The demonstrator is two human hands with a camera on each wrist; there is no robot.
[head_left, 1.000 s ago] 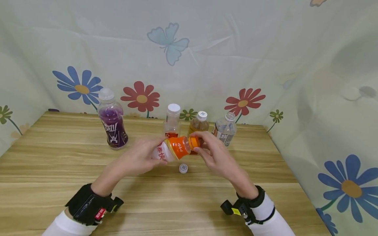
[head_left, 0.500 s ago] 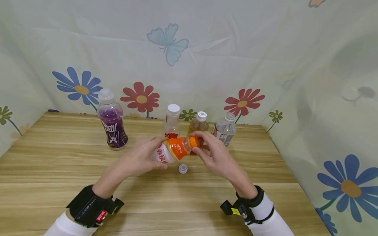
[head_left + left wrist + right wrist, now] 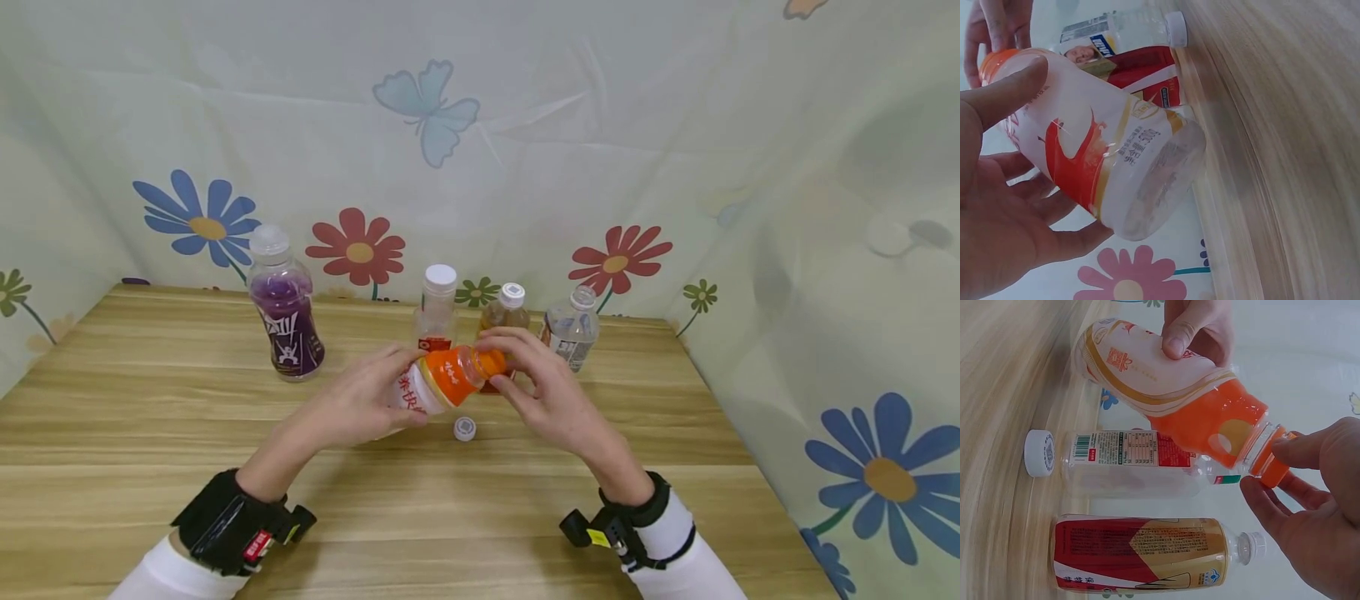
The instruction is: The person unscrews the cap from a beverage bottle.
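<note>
My left hand [image 3: 360,396] grips the body of a plastic drink bottle [image 3: 437,382] with a white and orange label, thumb on one side and fingers on the other. The bottle is tilted, its neck pointing right, raised over the table. At its neck, my right hand [image 3: 551,392] pinches the orange cap [image 3: 1270,464] between thumb and fingers. The right wrist view shows the cap at the bottle's mouth, with clear neck visible below it. The bottle's bare base [image 3: 1163,181] faces the left wrist camera. A loose white cap [image 3: 465,429] lies on the table just below the bottle.
Behind the hands stand a clear bottle with a white cap [image 3: 440,287], a white-capped bottle of amber liquid [image 3: 506,312] and an uncapped clear bottle [image 3: 572,329]. A purple drink bottle [image 3: 287,308] stands at left. A flowered curtain [image 3: 480,183] backs the wooden table [image 3: 450,517].
My right hand's fingers have shifted around the orange cap, and the cap looks slightly turned. The bottle has barely moved in my left hand.
</note>
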